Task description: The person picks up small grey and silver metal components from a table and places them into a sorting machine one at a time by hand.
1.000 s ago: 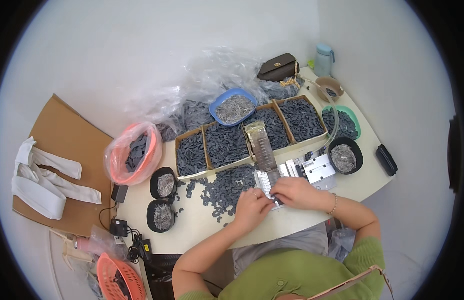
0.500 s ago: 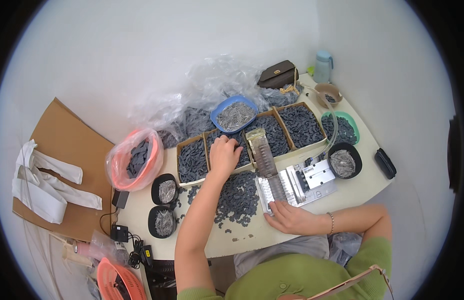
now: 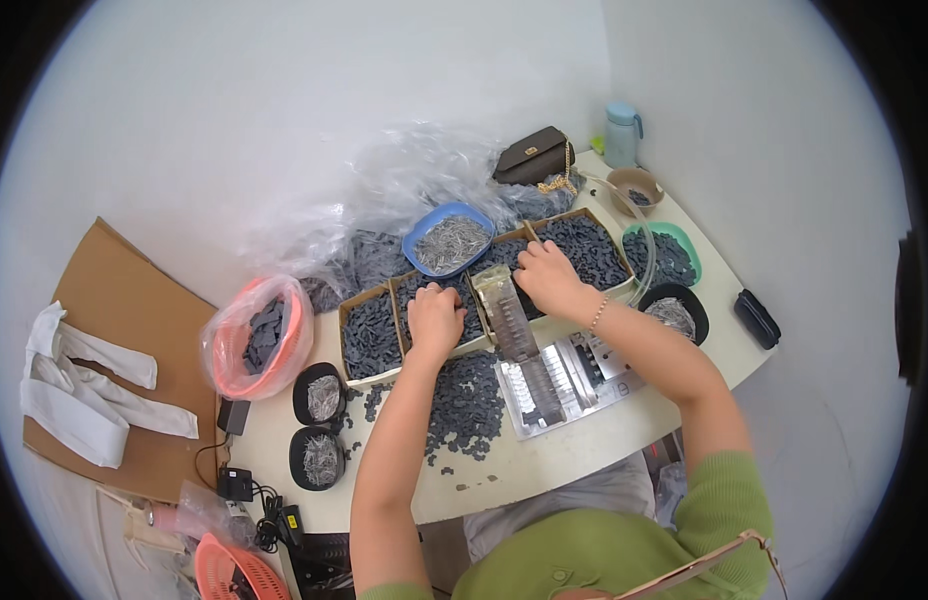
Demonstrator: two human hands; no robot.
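Overall, the worktop [image 3: 584, 440] carries a long divided box [image 3: 376, 378] of four compartments, its long axis running crosswise before both hands and angling away to the right. A metal fixture [image 3: 572, 372] sits nearer the body; a ribbed clear holder [image 3: 514, 328] extends lengthwise from box to fixture, between the hands and closer to the right one. Left hand [image 3: 435, 320] is at the second compartment from the left, right hand [image 3: 552, 280] at the third. Dark pieces [image 3: 584, 248] lie beneath both sets of bent fingers; whether any is gripped cannot be told.
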